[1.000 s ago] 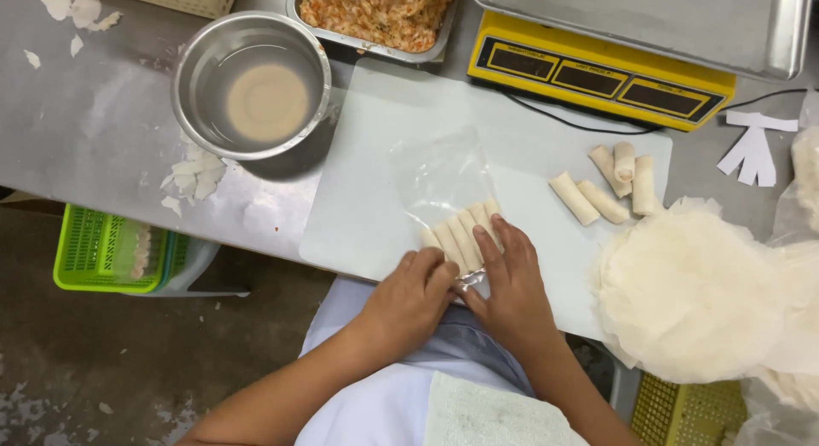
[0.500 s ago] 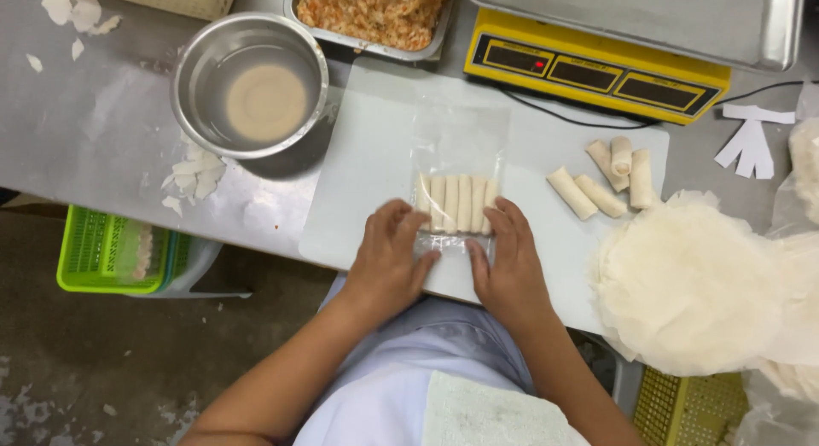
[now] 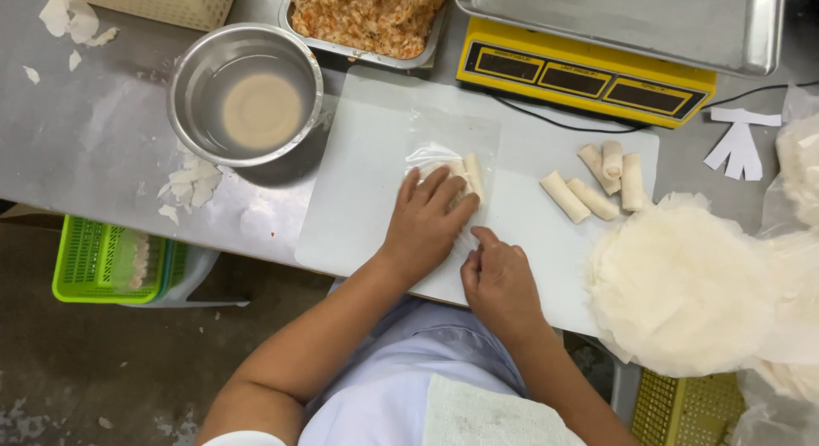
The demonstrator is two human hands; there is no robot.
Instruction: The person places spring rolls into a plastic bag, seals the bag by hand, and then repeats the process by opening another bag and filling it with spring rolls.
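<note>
A clear plastic bag [image 3: 461, 134] with several pale spring rolls [image 3: 471, 174] inside lies on the white cutting board [image 3: 363, 181]. My left hand [image 3: 426, 220] lies flat on top of the rolls in the bag, fingers spread and pointing away from me, and hides most of them. Just below it, my right hand [image 3: 495, 279] pinches the bag's near edge with curled fingers. Several loose spring rolls [image 3: 597, 183] lie on the board to the right.
A steel bowl of pale liquid [image 3: 246, 94] stands at the back left. A tray of shredded filling [image 3: 367, 15], a yellow scale [image 3: 584, 75] with a steel tray [image 3: 623, 19], and a stack of round wrappers [image 3: 682, 284] surround the board. A green basket [image 3: 107, 260] sits below the table.
My left hand moved up from the bag's near edge onto the rolls and now covers them. My right hand drew back to the bag's near edge, fingers curled.
</note>
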